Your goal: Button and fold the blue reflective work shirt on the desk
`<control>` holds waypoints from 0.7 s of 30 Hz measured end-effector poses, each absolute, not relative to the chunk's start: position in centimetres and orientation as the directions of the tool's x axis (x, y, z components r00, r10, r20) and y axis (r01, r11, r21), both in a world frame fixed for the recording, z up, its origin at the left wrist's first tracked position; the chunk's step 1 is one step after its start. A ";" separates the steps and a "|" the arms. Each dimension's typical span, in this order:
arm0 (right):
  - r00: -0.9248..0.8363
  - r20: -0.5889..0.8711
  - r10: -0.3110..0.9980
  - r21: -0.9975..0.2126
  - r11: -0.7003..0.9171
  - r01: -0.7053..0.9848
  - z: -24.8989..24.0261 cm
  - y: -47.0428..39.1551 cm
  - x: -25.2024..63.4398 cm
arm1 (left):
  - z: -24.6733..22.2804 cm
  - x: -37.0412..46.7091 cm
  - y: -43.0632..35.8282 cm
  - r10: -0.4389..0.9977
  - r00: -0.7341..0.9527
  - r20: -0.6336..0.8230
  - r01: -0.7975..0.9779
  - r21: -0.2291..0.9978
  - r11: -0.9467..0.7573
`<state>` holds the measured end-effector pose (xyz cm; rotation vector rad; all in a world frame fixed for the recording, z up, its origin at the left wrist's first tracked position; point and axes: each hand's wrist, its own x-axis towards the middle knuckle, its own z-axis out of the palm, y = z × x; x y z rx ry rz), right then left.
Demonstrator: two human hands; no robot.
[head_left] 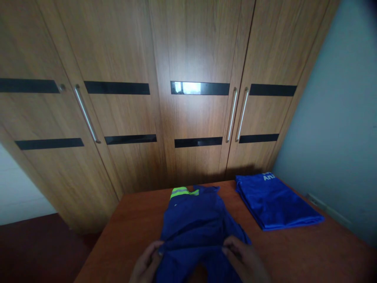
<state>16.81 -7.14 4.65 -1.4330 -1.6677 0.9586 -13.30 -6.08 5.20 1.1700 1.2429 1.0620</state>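
pinching a blue garment at the near edge of a table

gripping the dark blue work garment with a yellow-green reflective band (pixel 196 224), both hands sit low in the head view. the left hand (pixel 147 262) closes its fingers on the cloth's left edge, and the right hand (pixel 243 261) pinches a fold on the right. the garment lies rumpled on the reddish-brown wooden table (pixel 123 232), its banded end pointing toward the wood-grain wardrobe with dark strips and metal handles (pixel 165 98). a folded bright blue shiny cloth with white lettering (pixel 273 202) rests apart on the table, to the right, near the pale grey wall (pixel 338 137).
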 end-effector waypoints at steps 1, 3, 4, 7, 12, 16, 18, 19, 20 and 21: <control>-0.101 0.046 0.994 -0.912 0.083 0.401 5.5 -6.8 16.9 | 5.3 -13.4 -5.7 0.989 0.055 -0.137 0.004 0.991 0.137; -0.079 0.028 0.996 -0.961 0.049 0.274 7.1 -6.2 16.9 | 5.6 -13.5 -5.2 0.985 0.039 -0.166 -0.052 0.984 0.168; -0.076 0.017 0.997 -0.979 0.032 0.200 7.7 -6.0 16.9 | 5.9 -13.6 -5.0 0.984 0.032 -0.178 -0.074 0.981 0.180; -0.089 -0.034 0.995 -0.999 -0.037 -0.026 8.8 -5.8 16.6 | 6.7 -13.6 -4.9 0.976 -0.004 -0.217 -0.120 0.969 0.215; -0.094 -0.022 0.995 -0.986 -0.037 -0.161 8.4 -5.4 17.1 | 7.0 -15.3 -4.6 0.926 -0.177 -0.332 -0.303 0.914 0.270; 0.119 0.046 0.992 -0.997 0.053 -0.057 5.9 -4.8 19.6 | 6.1 -19.2 -4.3 0.894 -0.375 -0.245 -0.071 0.969 0.235; 0.213 0.077 0.974 -0.997 0.068 0.048 4.0 -5.0 21.0 | 5.4 -21.8 -4.3 0.911 -0.401 -0.093 0.238 0.950 0.202; 0.236 0.081 0.968 -0.993 0.057 0.105 3.0 -5.2 21.6 | 4.9 -23.0 -4.4 0.921 -0.388 -0.015 0.393 0.902 0.180; 0.244 0.076 0.967 -0.987 0.037 0.158 1.9 -5.5 22.0 | 4.4 -24.2 -4.4 0.924 -0.377 0.057 0.526 0.835 0.163; 0.241 0.064 0.968 -0.979 0.014 0.206 0.8 -5.8 22.2 | 3.9 -25.1 -4.5 0.927 -0.356 0.118 0.631 0.762 0.146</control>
